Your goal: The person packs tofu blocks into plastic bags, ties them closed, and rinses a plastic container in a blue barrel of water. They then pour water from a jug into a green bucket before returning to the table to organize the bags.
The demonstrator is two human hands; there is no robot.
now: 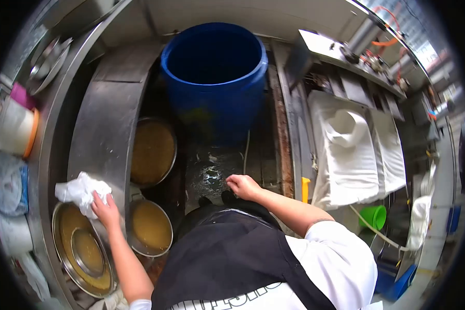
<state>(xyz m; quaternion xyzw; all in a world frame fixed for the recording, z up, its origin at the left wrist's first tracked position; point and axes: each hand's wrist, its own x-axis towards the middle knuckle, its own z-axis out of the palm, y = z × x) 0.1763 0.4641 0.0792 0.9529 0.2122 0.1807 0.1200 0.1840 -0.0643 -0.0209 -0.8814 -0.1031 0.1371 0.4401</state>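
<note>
Left hand (106, 206): grasping a bunched white cloth (79, 188), fingers closed over its near edge.
Cloth: pressed on the near end of the steel bench (106, 124), just beside the wide pan (82, 248).
Right hand (243, 186): loosely clenched, nothing seen in it, held out over the wet floor (212, 170).
Nearby: near pot (149, 226) and far pot (152, 150), both open and holding yellow-brown liquid. A blue barrel (214, 67) stands beyond.
Doing it well: this looks like a wipe. Keep the cloth flat under the palm and its loose ends clear of the open pots.
</note>
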